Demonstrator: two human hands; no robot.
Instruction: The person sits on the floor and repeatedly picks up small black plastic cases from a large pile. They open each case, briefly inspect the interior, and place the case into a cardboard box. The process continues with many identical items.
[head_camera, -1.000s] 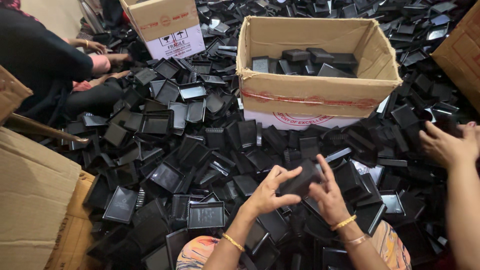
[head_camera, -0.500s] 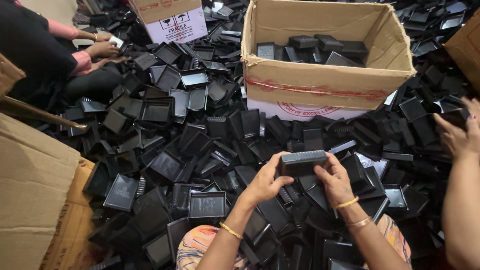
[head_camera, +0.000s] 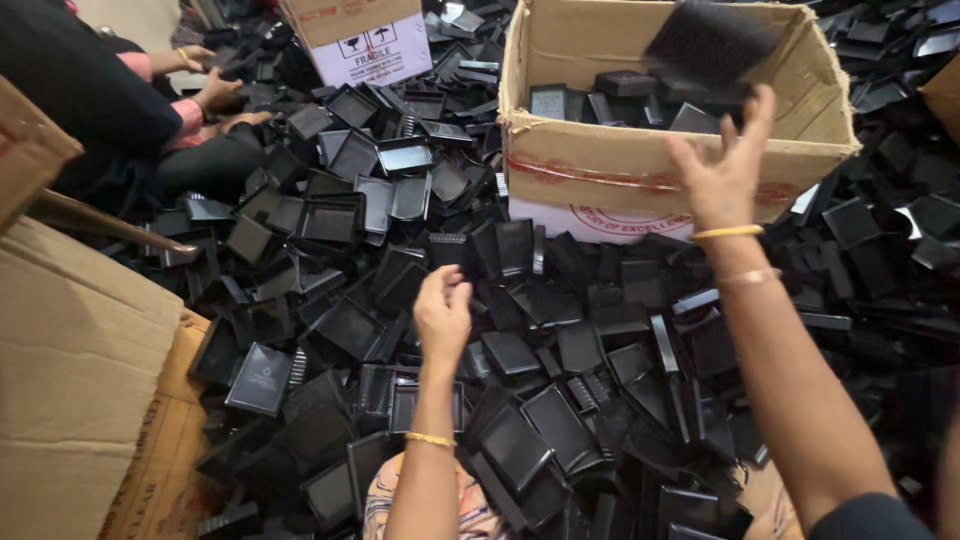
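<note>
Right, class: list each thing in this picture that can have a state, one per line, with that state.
Large cardboard box: flaps open, partly filled with black trays.
Blurred black tray: in the air over the box, apart from the hand.
Right hand: raised, fingers spread, grip open.
Left hand: loosely curled over the pile, holding nothing visible.
Black trays on floor: loose, jumbled heap.
Small white box: upright.

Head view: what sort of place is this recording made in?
Probably a small sorting or packing workshop, worked on the floor. A heap of black plastic trays covers the ground, open cardboard boxes hold collected pieces, and another person sits sorting nearby.
</note>
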